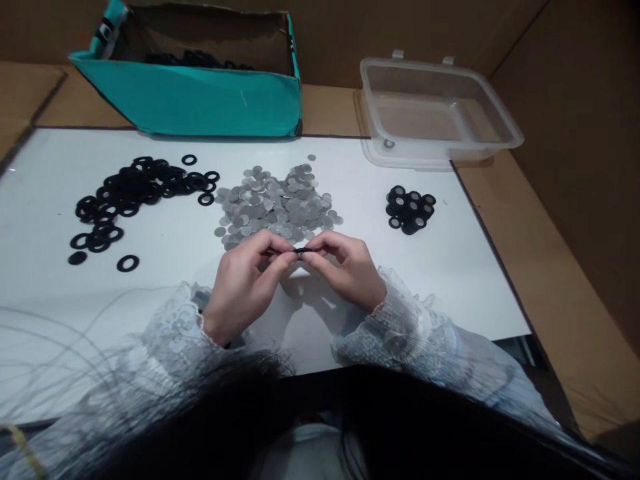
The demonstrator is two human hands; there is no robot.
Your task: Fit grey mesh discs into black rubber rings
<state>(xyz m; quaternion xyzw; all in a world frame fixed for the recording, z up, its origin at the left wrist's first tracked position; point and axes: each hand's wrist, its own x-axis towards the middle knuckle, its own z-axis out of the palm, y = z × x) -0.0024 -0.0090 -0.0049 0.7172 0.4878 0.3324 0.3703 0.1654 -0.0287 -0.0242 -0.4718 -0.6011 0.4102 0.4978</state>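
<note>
Between my two hands, low over the white board, is a black ring (302, 251), seen nearly edge-on. My left hand (250, 277) pinches its left side between thumb and fingers, and my right hand (347, 267) grips the right side the same way. Whether a disc sits inside the ring I cannot tell. Just beyond my fingertips lies a heap of small silver discs (280, 203). A pile of loose black rings (133, 183) spreads out on the left. To the right is a small cluster of black rings with silver centres (411, 208).
A teal cardboard box (200, 100) with black rings inside stands at the back left. At the back right, a clear plastic container (440, 143) rests on the board's edge. Brown cardboard walls (575, 133) surround the white board (465, 280). Dark hair crosses the bottom of the view.
</note>
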